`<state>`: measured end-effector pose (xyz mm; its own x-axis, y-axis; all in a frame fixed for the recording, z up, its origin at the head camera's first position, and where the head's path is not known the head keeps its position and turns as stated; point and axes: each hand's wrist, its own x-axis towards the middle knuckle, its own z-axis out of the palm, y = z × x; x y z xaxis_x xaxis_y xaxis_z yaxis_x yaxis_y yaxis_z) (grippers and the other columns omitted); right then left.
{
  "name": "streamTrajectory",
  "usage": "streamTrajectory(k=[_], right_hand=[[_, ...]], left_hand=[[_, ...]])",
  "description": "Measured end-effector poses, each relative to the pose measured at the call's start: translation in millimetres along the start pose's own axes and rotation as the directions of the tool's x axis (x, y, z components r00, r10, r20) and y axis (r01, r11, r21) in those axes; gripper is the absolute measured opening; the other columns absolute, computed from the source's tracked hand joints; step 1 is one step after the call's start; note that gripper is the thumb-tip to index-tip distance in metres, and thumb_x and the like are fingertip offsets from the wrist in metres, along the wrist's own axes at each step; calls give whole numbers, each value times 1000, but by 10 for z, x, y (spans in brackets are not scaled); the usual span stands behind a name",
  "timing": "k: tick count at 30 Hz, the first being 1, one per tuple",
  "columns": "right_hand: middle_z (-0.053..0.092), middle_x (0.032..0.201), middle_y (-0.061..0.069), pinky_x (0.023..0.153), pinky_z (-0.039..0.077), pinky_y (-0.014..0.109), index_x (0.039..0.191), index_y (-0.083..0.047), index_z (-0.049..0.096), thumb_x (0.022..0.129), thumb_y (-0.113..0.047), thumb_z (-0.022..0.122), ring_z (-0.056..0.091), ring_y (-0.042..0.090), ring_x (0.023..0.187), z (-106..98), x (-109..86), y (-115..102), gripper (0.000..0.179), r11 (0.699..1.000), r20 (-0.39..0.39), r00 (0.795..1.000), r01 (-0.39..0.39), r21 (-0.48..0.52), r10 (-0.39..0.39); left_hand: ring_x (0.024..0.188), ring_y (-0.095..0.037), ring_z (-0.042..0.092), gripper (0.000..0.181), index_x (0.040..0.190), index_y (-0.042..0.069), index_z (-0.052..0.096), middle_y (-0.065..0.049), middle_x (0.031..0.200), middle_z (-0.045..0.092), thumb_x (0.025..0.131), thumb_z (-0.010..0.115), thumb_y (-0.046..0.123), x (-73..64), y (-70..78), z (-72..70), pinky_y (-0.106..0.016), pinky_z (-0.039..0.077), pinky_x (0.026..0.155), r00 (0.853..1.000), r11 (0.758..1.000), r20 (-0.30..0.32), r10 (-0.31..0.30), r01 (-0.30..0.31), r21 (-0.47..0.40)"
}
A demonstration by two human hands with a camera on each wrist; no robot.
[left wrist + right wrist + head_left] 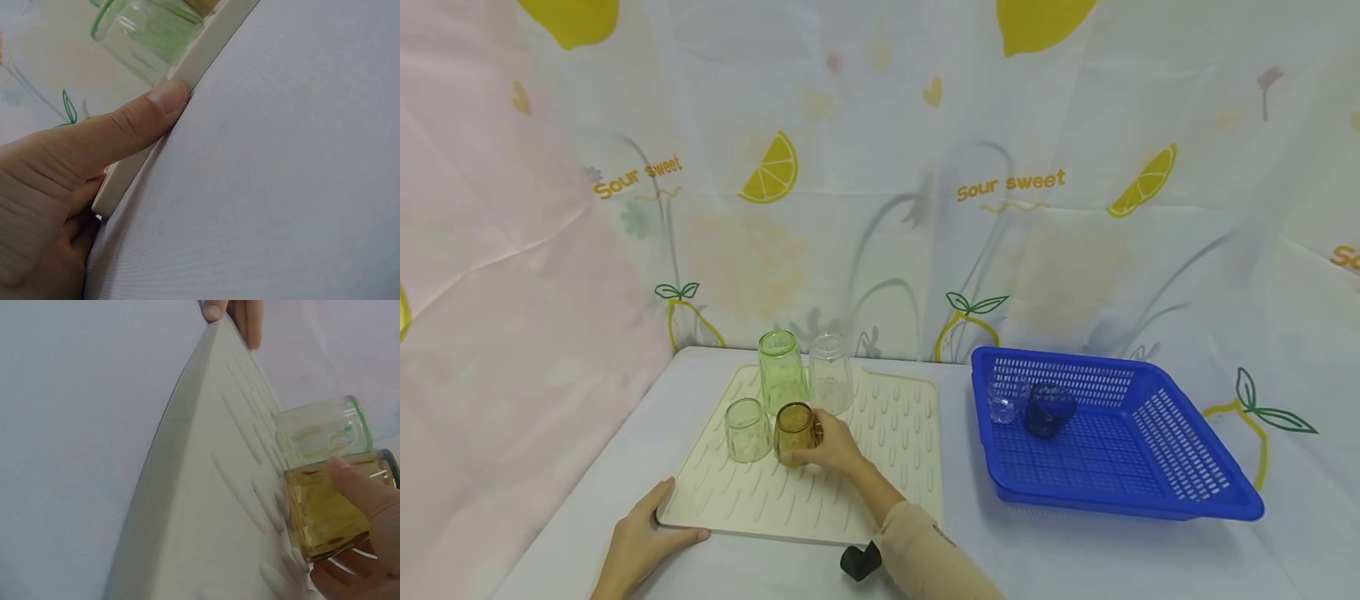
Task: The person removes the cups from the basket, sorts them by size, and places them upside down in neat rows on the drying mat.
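Note:
My right hand (835,446) grips an amber glass mug (794,429), its thumb on the near side; the mug stands on a cream draining board (850,500) with raised ridges. A short pale-green glass (747,432) is close at the mug's left. Behind them stand a taller green glass (782,375) and a clear glass (831,375). My left hand (636,537) holds the board's near-left corner, thumb along the front edge and fingers at the left side. In the left wrist view the thumb (125,131) presses on the board's rim (206,53).
A blue plastic basket (1112,500) sits on the white table to the right, with a dark blue glass (1048,408) and a small clear glass (1002,407) inside. A small black object (859,562) lies before the board. A lemon-print cloth (880,208) hangs behind.

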<state>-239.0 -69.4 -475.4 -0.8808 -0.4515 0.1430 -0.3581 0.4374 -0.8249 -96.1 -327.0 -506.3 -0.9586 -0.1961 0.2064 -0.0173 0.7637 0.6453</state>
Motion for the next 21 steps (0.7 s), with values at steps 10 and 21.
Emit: streamTrajectory(k=[10,21], right_hand=[[48,137,21,98,49,41,137,7,40,73,-28,82,51,36,121,-202,-130,-26,84,999,30,998,-48,-14,48],[46,138,25,101,46,45,137,9,39,76,-27,80,49,40,122,-443,-455,-18,82,999,26,1000,-12,29,11]], left_hand=[[118,-60,35,99,128,-20,39,-45,130,36,56,90,26,18,33,-9,-66,37,95,1000,1000,21,-19,19,7],[122,-60,31,106,134,-21,29,-45,135,28,62,87,33,28,77,-34,-65,33,99,992,997,98,-74,73,16]])
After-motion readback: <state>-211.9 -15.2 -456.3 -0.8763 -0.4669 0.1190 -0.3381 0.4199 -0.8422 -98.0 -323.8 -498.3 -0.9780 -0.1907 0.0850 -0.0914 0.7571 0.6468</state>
